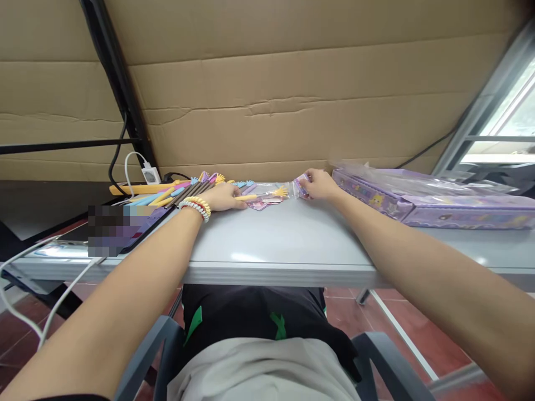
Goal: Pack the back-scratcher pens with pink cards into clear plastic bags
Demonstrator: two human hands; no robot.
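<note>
My left hand (225, 196), with beaded bands at the wrist, is closed on the handle end of a yellow back scratcher (281, 192) with a small hand-shaped head. The back scratcher points right, its head against a clear plastic bag (297, 189); I cannot tell whether it lies inside the bag or on it. My right hand (320, 185) pinches the bag's purple printed end. Pink printed pieces (261, 205) lie beneath the back scratcher. Left of my left hand is a pile of more back scratchers (184, 192) with purple, blue and yellow heads, partly hidden by that hand.
A purple printed box (468, 216) with clear plastic (409, 181) on top stands at the right. A white charger (150, 174) with a cable is at the back left, behind a partly blurred dark-edged device. Cardboard (259, 122) rises behind the white table (284, 239).
</note>
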